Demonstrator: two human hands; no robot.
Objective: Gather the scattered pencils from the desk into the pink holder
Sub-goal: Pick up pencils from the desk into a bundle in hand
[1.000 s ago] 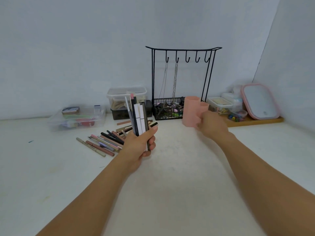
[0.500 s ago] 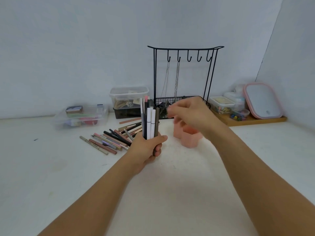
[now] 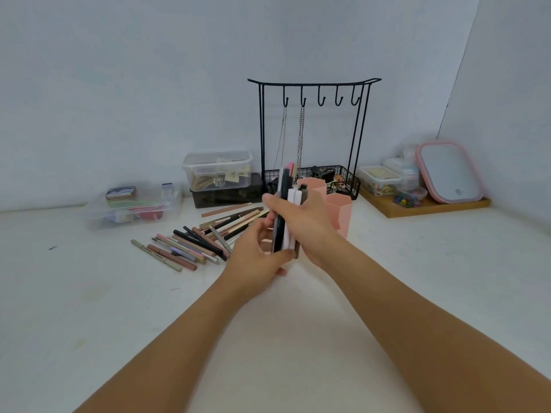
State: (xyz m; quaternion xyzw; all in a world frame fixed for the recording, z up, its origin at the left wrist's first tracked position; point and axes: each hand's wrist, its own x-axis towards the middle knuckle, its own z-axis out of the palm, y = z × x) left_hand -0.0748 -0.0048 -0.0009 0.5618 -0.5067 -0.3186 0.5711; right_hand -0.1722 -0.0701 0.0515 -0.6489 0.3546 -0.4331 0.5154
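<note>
Both hands' grip curled round upright pencil bundle (image 3: 286, 210), L hand (image 3: 256, 257) low, R hand (image 3: 301, 222) mid, pink holder (image 3: 338, 211) behind

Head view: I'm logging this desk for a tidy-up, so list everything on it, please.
bundle of pencils: several, black, white, pink, upright between both hands
loose pencils: many, mixed colours, desk left of centre
pink holder: one, behind the hands
black rack: one, chains hanging, back centre
clear boxes: several, back
mirror: one, pink-framed, far right
wooden tray: one, right
left hand: holds bundle's lower part
right hand: grips bundle
</note>
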